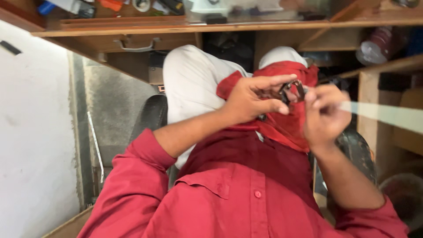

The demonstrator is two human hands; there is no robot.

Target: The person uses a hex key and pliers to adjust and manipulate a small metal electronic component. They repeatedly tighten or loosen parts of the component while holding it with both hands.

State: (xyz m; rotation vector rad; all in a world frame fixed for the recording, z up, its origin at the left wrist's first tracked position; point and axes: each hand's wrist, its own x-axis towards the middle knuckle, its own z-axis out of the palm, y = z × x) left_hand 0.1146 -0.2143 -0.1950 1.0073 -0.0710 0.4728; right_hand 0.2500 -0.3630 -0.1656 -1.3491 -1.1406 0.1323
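Your left hand point(249, 99) is closed around one end of a small metal-framed piece point(293, 91), thumb under and fingers curled over the top, while your right hand point(324, 115) pinches its other end with thumb and forefinger. The piece sits in the air between both hands, above your lap and the red cloth point(286, 123) draped over your knee, well below the wooden desk point(176, 28) edge. It is blurred, so what exactly it is I cannot tell; it looks like a dark rectangular frame with a shiny rim. Its long axis appears to run roughly side to side, from one hand to the other, tilted slightly up towards your right; which end is the front I cannot tell. The risk here, as I judge it, is a slip: you hold a small hard thing only by fingertips on the right, and if that pinch loosens it could drop into the folds of the cloth or past your white trousers point(194, 83) to the floor. A twist between the hands could also bend the thin frame.
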